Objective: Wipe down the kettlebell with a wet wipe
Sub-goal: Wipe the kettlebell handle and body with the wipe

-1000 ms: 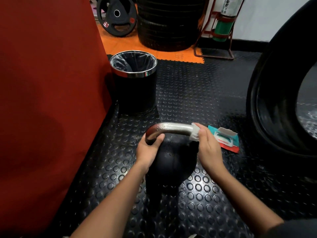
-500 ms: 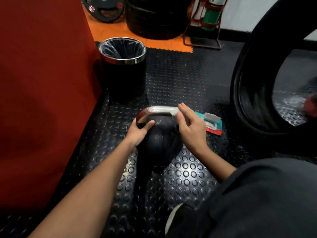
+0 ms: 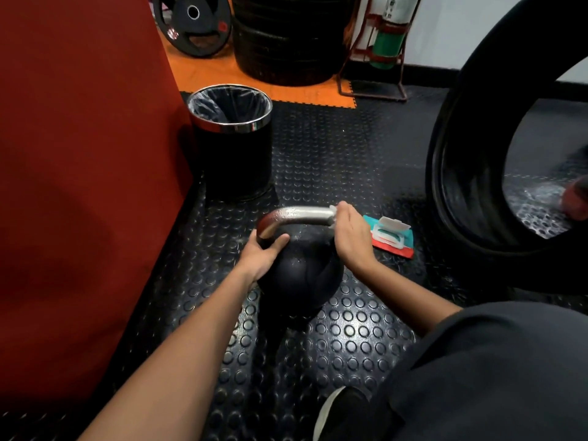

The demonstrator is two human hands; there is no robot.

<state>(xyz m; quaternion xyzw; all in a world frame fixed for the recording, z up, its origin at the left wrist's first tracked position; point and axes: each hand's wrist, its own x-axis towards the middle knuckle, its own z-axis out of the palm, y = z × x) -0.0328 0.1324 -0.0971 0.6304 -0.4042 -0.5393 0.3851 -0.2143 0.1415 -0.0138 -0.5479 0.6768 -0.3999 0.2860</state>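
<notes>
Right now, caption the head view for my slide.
Right hand rubs wet wipe on kettlebell handle; left hand steadies it.

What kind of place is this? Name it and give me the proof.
Most likely a gym. A kettlebell stands on studded rubber flooring, a weight plate leans at the back, and a big tyre stands upright at the right.

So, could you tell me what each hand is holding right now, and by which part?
The left hand grips the kettlebell where its handle's left end meets the body. The right hand presses a wet wipe around the handle's right end.
</notes>
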